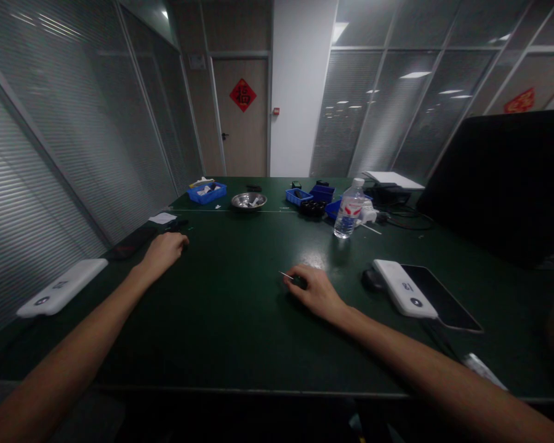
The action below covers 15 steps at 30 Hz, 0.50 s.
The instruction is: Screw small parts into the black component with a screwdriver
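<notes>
My right hand [314, 291] is low over the middle of the dark green table, thumb and forefinger pinched on a thin pale stick [285, 275]. Only the stick's tip shows, pointing left; its kind is too small to tell. At the left edge of the table my left hand [165, 247] rests with its fingers curled in. Whatever lies under those fingers is hidden. Just beyond this hand are a small dark object [178, 225] and a white piece of paper [162, 218].
A metal bowl [249, 202] and a blue tray [207, 194] stand farther back. A water bottle [349, 209] is upright at right, near several blue bins. White power banks [404, 288] lie on both sides, the right one against a phone [443, 298]. A black monitor [503, 184] stands far right.
</notes>
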Available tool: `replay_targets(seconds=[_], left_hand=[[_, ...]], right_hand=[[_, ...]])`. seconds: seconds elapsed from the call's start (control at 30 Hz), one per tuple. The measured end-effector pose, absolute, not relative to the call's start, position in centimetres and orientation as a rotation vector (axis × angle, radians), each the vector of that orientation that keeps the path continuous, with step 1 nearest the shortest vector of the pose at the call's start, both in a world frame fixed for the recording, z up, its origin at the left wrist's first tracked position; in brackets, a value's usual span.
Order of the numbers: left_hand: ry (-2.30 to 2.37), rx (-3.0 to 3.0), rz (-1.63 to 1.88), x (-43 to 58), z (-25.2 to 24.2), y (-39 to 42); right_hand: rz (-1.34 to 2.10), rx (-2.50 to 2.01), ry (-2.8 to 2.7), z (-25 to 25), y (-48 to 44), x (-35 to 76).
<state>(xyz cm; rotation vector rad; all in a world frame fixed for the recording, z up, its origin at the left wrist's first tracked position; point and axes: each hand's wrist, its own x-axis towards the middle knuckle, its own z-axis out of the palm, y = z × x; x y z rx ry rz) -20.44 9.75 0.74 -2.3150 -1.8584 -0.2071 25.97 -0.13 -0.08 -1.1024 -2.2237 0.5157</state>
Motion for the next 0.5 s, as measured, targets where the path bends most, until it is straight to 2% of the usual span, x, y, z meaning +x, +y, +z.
replay_targets(seconds=[0.23, 0.5], left_hand=[[-1.834, -2.363, -0.269, -20.7, -0.1, 9.6], [-1.707, -2.572, -0.455, -15.9, 2.5, 7.9]], right_hand=[[0.510, -1.108, -2.229, -0.2, 0.0, 25.9], [0.543, -1.129, -2.235, 0.2, -0.2, 25.9]])
